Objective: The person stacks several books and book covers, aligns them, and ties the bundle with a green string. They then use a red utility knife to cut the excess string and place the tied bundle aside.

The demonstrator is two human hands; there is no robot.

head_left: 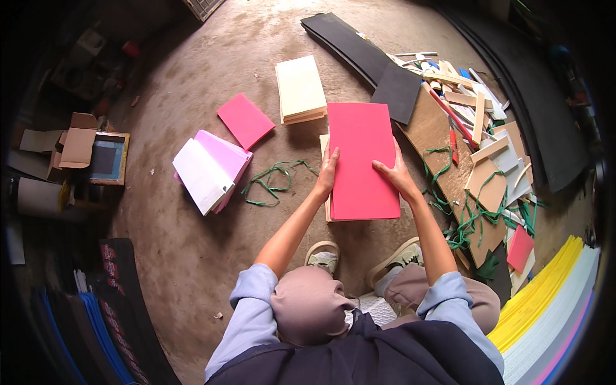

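Note:
A large red rectangular foam sheet [364,160] is held in front of me by its two long sides. My left hand [328,172] grips the left edge with the thumb up along it. On the other side, my right hand [399,172] has its thumb on the top face and its fingers round the edge. Whether it is one sheet or several together, I cannot tell. Part of a cream stack [325,146] shows beneath its left edge. Left of my hands a green cord [269,187] lies in loose loops on the floor.
Farther left lie a fanned white-and-pink stack [208,170] and a smaller red stack [246,122]. A cream stack [301,88] stands ahead. Black sheets [398,86] and a heap of offcuts [478,122] with green cord are at right. Yellow sheets [536,285] stand at lower right.

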